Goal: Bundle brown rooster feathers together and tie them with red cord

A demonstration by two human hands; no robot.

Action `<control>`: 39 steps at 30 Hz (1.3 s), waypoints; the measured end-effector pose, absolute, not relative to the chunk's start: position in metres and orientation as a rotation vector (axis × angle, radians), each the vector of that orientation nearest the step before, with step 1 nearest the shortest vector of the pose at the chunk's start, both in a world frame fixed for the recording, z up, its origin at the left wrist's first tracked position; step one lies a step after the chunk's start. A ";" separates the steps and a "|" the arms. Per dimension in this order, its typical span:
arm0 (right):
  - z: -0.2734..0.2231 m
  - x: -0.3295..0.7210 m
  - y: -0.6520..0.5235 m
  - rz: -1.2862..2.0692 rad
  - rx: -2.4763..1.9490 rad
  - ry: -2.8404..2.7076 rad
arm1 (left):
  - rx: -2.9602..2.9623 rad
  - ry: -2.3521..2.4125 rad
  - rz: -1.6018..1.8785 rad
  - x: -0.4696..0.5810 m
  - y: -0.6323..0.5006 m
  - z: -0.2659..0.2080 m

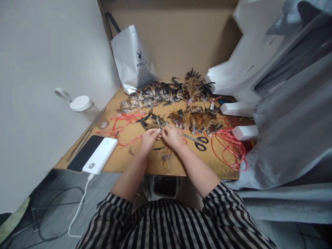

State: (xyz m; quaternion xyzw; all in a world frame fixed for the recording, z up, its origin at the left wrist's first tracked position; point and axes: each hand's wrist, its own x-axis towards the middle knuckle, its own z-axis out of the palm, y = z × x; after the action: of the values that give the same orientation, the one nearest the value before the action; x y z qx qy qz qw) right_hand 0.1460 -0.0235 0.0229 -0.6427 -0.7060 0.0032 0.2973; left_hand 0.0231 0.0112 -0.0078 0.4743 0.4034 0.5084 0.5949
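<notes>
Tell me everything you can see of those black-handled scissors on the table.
The scissors with two black loop handles and slim grey, metal-looking blades lie on the tan, wood-looking table, to the right of the person's right hand. The loops sit apart and point right; the blades point left, toward that hand. Whether the tips touch anything is too small to tell. No hand grips the loops.

Fingertips together, a person's left hand (149, 139) and right hand (173, 136) pinch dark feathers (157, 121) over a tan desk (121, 159). Black-handled scissors (200, 146) and tangled red strips (230, 148) lie to the right.
</notes>
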 end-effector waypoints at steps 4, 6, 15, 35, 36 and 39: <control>0.023 0.146 -0.025 -0.045 -1.677 -1.934 | 1.078 0.948 1.186 0.023 0.012 -0.008; 0.023 0.145 -0.025 -0.042 -1.656 -1.952 | 1.073 0.959 1.188 0.024 0.012 -0.009; 0.017 0.148 -0.020 0.227 -1.482 -1.773 | 1.082 0.947 1.197 0.023 0.012 -0.011; 0.011 0.165 -0.001 0.982 -1.352 -1.416 | 1.137 0.908 1.136 0.019 0.011 -0.011; 0.011 0.166 -0.001 1.000 -1.358 -1.419 | 1.140 0.906 1.135 0.019 0.011 -0.011; 0.018 0.168 -0.005 1.072 -1.392 -1.426 | 1.144 0.894 1.127 0.019 0.011 -0.011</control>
State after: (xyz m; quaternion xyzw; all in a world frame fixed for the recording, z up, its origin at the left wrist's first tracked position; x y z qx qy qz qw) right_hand 0.1680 -0.0051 0.0177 -0.5566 -0.5705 0.4287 0.4255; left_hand 0.0186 0.0112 -0.0112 0.4950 0.3869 0.4874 0.6065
